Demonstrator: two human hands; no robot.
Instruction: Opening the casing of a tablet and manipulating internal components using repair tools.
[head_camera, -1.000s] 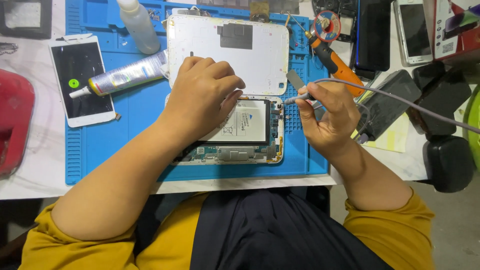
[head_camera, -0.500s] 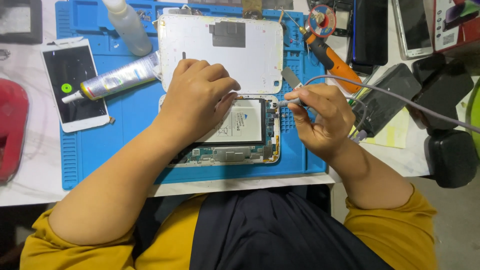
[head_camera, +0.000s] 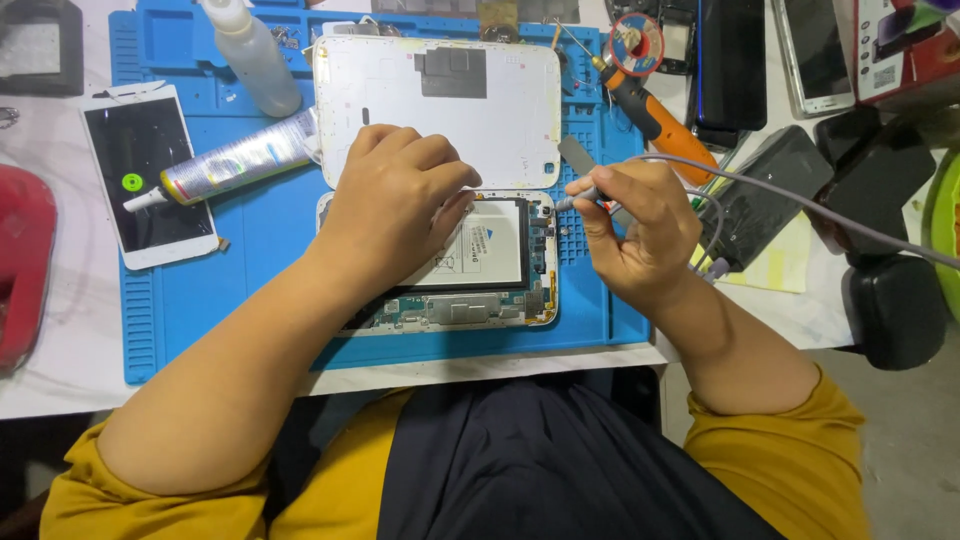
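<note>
While left hand (head_camera: 400, 205) lies flat on opened tablet (head_camera: 480, 265), right hand (head_camera: 640, 225) pinches corded tool (head_camera: 585, 195) just beside.

**Both hands low over the work, forearms angled inward**

The left hand (head_camera: 400, 205) lies palm down, fingers curled and pressing flat. The right hand (head_camera: 640, 230) is pinched closed, thumb and fingertips together pointing left, wrist bent, elbow near.

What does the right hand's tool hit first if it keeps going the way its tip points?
The right hand aims its thin tool leftward. First in line, probably, are the left hand's fingertips on the opened tablet; depth is unclear, so it might meet the tablet's edge first.
</note>
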